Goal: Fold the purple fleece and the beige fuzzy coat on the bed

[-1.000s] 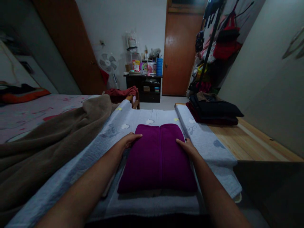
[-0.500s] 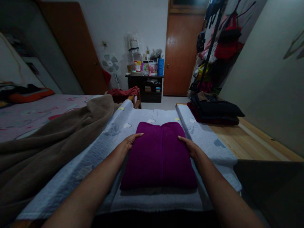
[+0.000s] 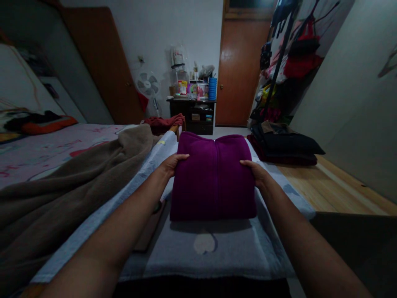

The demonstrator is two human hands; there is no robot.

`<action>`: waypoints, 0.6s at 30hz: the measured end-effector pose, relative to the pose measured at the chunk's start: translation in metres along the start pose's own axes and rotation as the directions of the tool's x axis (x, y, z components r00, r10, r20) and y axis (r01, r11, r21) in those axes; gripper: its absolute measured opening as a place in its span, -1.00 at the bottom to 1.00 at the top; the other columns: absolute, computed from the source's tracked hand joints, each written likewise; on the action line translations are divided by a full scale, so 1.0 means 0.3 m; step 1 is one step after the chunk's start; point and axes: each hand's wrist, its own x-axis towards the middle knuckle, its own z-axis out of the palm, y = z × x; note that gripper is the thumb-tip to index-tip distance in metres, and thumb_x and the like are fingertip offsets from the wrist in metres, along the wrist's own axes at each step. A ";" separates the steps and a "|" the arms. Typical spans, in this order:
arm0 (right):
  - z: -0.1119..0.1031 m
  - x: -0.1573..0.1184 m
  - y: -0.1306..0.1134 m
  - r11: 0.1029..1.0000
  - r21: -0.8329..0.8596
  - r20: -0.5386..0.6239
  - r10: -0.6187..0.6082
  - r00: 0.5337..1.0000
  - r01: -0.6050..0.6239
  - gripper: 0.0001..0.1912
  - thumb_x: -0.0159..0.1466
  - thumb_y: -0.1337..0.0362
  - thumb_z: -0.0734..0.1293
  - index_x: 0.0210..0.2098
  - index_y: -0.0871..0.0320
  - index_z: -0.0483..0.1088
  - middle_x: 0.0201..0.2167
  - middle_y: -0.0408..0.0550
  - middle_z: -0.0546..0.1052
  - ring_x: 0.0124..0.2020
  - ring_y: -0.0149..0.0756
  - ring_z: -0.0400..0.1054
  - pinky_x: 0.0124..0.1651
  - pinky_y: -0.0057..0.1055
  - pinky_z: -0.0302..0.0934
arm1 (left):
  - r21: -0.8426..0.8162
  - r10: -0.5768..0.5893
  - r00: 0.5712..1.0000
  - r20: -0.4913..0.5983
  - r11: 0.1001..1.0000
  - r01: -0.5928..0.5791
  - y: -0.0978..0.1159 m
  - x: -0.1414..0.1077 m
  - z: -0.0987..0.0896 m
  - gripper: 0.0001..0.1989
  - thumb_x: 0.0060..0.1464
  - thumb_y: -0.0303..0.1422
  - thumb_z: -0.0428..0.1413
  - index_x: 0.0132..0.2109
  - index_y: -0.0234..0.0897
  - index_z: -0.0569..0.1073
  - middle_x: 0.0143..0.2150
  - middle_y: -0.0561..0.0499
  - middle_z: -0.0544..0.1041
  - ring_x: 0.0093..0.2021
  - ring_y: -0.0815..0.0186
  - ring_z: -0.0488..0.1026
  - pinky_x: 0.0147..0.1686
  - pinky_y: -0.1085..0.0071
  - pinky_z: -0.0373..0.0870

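Looking through the head view, we see our left hand (image 3: 170, 164) and right hand (image 3: 257, 171) set wide apart, gripping opposite sides of a purple zip-front jacket (image 3: 198, 182). Our thumbs lie on top; the other fingers are mostly hidden beneath. The jacket appears raised and tilted above a pale blue cloth (image 3: 176, 248) with a heart motif. We judge its folding done, as it makes a neat rectangle; it is not yet set down. To the right, folded dark clothes (image 3: 288, 142) sit stacked on a wooden surface (image 3: 310, 182).
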 end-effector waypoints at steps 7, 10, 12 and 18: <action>0.047 0.105 -0.163 0.937 0.131 -0.033 -0.321 0.946 0.323 -0.50 -0.10 0.42 0.40 -0.12 0.11 0.39 -0.33 -0.17 0.59 -0.34 -0.27 0.46 -0.09 -0.24 0.38 | 0.009 0.463 0.886 -0.019 0.886 -0.463 0.145 0.127 0.046 -0.33 -0.35 -0.50 0.31 0.04 -0.31 0.44 -0.09 -0.07 0.60 -0.10 0.09 0.55 0.06 0.03 0.40; 0.061 0.168 -0.191 0.894 0.137 -0.054 -0.424 0.904 0.427 -0.39 -0.17 0.45 0.40 -0.08 0.10 0.36 -0.25 -0.18 0.59 -0.24 -0.25 0.46 0.03 -0.18 0.33 | 0.029 0.566 0.824 -0.003 0.824 -0.566 0.181 0.181 0.046 -0.19 -0.43 -0.52 0.33 0.11 -0.27 0.40 0.01 -0.07 0.56 0.00 0.06 0.49 0.12 -0.01 0.34; 0.064 0.199 -0.180 0.858 0.130 -0.044 -0.495 0.868 0.496 -0.32 -0.21 0.46 0.40 -0.05 0.12 0.35 -0.18 -0.15 0.59 -0.16 -0.21 0.45 0.09 -0.14 0.29 | 0.042 0.613 0.789 0.043 0.788 -0.615 0.181 0.190 0.043 -0.12 -0.46 -0.51 0.35 0.15 -0.25 0.37 0.08 -0.08 0.53 0.10 0.02 0.42 0.17 0.00 0.29; 0.051 0.144 -0.034 0.793 0.047 0.017 -0.609 0.793 0.608 -0.13 -0.22 0.32 0.50 0.12 0.18 0.29 0.09 0.04 0.48 0.09 -0.03 0.35 0.19 -0.06 0.19 | 0.096 0.655 0.750 0.087 0.744 -0.661 0.056 0.060 0.035 -0.19 -0.38 -0.43 0.37 0.15 -0.24 0.41 0.17 -0.08 0.47 0.23 0.02 0.30 0.27 0.10 0.16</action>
